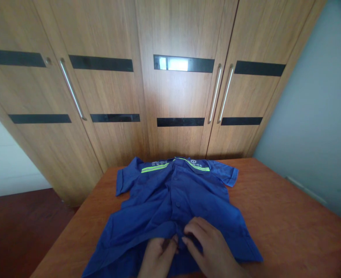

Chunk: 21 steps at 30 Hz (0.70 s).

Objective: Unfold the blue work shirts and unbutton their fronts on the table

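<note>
A blue short-sleeved work shirt (170, 200) with neon yellow reflective stripes near the shoulders lies spread front-up on a brown wooden table (289, 216), collar away from me. Both my hands meet at the shirt's button line near its lower hem. My left hand (158, 256) pinches the fabric edge there, fingers curled. My right hand (209, 247) rests on the cloth beside it, its fingertips pressed together on the placket against the left hand's fingers.
A wooden wardrobe (173, 96) with several doors, black stripes and long metal handles stands right behind the table. A grey wall (323, 116) runs along the right. Dark red floor (16, 227) shows at the left.
</note>
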Each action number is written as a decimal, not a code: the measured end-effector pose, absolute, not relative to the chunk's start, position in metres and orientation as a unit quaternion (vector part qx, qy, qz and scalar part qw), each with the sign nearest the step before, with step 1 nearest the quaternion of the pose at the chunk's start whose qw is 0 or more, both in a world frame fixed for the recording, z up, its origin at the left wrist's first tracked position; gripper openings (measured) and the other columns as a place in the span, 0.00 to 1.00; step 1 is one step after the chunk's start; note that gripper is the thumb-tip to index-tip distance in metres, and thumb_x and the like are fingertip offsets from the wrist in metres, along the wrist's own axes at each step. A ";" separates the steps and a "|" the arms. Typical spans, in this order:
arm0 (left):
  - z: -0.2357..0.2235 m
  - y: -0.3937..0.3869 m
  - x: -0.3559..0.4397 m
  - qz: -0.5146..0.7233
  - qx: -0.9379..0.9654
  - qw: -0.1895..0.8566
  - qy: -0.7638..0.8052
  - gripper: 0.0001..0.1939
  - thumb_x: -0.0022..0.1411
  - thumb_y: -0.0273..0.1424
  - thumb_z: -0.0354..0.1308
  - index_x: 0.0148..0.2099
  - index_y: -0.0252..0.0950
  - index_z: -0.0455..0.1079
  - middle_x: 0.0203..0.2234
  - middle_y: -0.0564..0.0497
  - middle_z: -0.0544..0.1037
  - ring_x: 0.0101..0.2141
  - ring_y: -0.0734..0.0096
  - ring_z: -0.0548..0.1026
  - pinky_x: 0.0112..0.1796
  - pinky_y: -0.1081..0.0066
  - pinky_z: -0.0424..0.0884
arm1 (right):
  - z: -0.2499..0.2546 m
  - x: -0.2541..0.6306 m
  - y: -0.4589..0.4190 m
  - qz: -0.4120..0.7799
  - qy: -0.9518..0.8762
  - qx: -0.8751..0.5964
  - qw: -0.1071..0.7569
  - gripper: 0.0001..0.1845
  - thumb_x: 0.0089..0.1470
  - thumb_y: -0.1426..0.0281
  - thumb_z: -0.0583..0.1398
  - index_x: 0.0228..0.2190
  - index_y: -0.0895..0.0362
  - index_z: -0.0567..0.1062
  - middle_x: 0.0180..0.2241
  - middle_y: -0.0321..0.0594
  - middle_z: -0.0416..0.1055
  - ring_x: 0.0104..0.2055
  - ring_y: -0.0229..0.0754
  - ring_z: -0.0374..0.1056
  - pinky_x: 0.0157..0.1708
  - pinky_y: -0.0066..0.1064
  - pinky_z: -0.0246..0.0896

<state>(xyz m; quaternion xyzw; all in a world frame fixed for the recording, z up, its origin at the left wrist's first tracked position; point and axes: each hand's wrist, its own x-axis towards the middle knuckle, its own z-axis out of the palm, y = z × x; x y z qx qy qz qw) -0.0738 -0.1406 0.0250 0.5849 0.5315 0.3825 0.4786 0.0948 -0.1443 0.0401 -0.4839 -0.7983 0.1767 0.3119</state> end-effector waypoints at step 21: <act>0.008 -0.143 -0.078 0.330 0.641 0.415 0.556 0.19 0.61 0.40 0.45 0.26 0.37 0.68 0.23 0.49 0.75 0.26 0.65 0.73 0.31 0.70 0.67 | 0.011 0.079 -0.143 0.007 -0.835 -0.469 0.286 0.23 0.53 0.81 0.52 0.50 0.57 0.68 0.39 0.45 0.73 0.39 0.45 0.71 0.38 0.32 0.66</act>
